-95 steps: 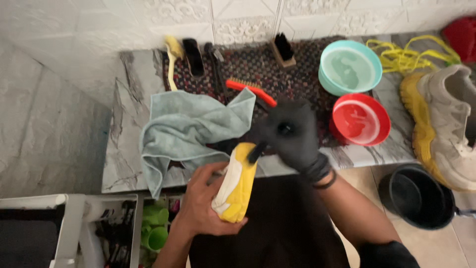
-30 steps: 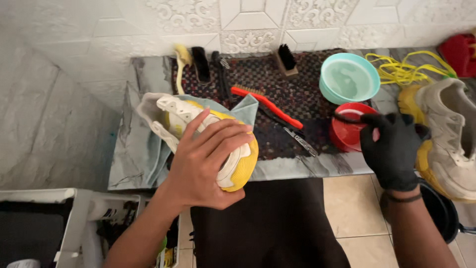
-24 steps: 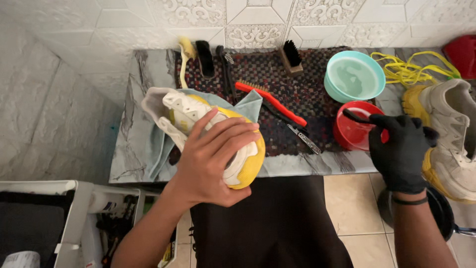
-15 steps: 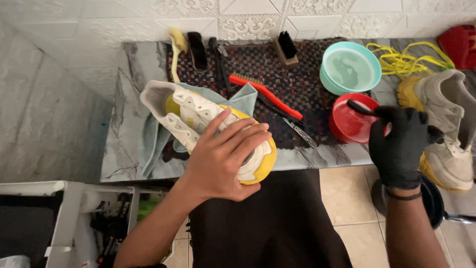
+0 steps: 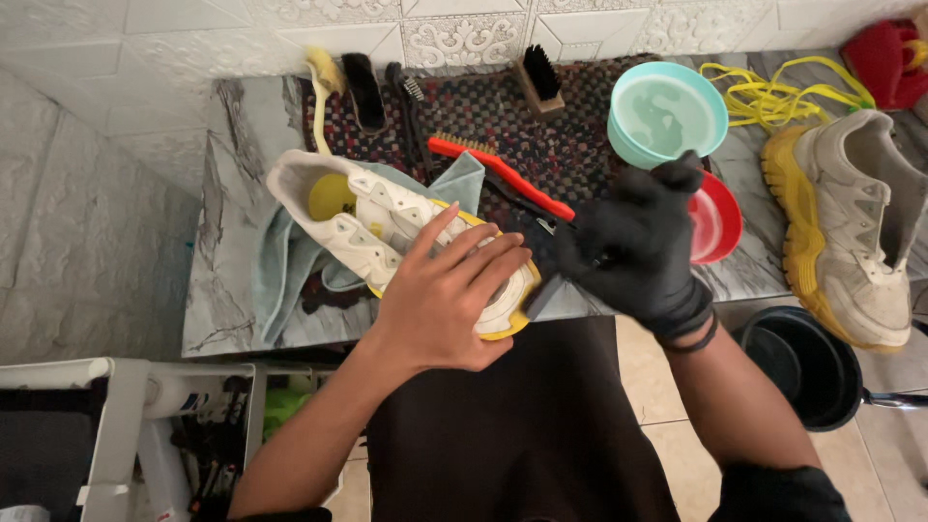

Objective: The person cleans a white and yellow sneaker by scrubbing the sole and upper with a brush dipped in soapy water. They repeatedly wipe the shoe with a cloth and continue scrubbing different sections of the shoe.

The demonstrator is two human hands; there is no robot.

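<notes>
Two hands work at the desk's front edge: the bare left hand (image 5: 449, 300) spreads flat over a white-and-yellow sneaker (image 5: 387, 237) lying on a blue-grey cloth (image 5: 280, 271), while the black-gloved right hand (image 5: 633, 246) is closed around a small dark brush (image 5: 541, 290) touching the toe. Judging by this, firm downward pressure and short strokes would serve best.

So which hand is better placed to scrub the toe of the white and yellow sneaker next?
Right. The gloved right hand already grips a dark brush with its head beside the sneaker toe, while the bare left hand lies flat on the sneaker, pinning it on the cloth.
</notes>
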